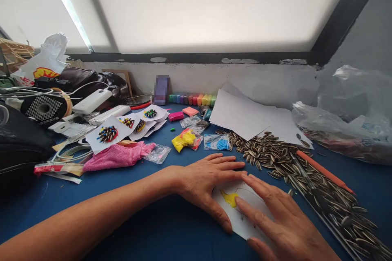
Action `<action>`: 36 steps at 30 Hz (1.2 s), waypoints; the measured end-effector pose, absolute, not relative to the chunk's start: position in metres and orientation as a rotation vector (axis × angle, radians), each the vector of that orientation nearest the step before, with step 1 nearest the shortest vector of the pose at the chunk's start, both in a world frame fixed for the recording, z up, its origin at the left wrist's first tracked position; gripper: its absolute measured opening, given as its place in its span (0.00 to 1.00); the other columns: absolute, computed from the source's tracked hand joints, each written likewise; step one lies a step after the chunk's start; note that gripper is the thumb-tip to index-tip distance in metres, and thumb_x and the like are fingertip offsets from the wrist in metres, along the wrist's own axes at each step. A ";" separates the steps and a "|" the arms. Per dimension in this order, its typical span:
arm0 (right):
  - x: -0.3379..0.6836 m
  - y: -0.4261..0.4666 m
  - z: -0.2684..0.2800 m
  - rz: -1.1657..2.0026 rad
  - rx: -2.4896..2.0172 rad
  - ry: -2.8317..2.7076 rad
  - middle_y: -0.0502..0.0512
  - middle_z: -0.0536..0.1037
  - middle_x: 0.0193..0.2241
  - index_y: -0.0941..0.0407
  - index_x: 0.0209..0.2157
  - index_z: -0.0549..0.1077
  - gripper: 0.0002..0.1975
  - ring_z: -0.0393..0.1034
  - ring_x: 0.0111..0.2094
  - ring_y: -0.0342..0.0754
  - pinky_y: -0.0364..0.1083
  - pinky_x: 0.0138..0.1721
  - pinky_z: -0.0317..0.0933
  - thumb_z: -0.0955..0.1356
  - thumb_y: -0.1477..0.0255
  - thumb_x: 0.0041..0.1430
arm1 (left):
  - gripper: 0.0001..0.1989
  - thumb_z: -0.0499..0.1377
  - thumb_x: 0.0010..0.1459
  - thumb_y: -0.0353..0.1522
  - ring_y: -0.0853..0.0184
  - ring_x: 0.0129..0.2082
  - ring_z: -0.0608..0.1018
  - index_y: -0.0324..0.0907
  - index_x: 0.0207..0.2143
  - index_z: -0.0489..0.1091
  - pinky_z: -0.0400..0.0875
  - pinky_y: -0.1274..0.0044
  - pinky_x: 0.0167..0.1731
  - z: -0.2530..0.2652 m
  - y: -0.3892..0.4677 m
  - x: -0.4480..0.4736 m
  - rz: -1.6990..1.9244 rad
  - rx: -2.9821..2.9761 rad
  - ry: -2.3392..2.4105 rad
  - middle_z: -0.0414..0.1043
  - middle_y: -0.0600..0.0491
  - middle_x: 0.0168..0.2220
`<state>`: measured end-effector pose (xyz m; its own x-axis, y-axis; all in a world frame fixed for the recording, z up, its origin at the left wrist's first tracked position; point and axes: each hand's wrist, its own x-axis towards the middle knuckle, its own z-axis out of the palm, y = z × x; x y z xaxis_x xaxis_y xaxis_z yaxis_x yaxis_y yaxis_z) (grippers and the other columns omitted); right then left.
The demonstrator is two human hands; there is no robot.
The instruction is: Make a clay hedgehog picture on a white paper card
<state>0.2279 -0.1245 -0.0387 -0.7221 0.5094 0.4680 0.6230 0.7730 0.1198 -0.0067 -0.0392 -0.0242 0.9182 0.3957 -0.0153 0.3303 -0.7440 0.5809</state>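
A small white sheet of paper [245, 222] with dark drawn lines lies on the blue table. Yellow modelling clay [228, 198] is smeared flat on the sheet's left part. My left hand [208, 179] rests open over the paper's upper left edge, fingers stretched to the right and thumb down its near side. My right hand [275, 216] is open too, its index fingertip touching the right end of the yellow clay. The right hand covers much of the sheet's right side. Just beyond my hands lies a crumpled yellow clay packet [183, 140].
Striped sunflower seeds [260, 151] spread along the right, with an orange pen [324, 171] among them. White paper sheets [241, 110] lean behind. Seed-covered cards [108, 134], a pink cloth [118, 157] and a white power bank [92, 102] crowd the left. Coloured clay blocks [192, 99] line the wall.
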 end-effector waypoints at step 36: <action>0.258 -0.115 -0.049 -0.378 -1.173 -2.381 0.62 0.67 0.62 0.53 0.57 0.73 0.20 0.65 0.60 0.58 0.57 0.51 0.70 0.61 0.66 0.68 | 0.20 0.50 0.68 0.35 0.60 0.65 0.62 0.39 0.58 0.66 0.56 0.66 0.64 -0.035 -0.042 -0.003 0.553 2.407 0.726 0.61 0.43 0.64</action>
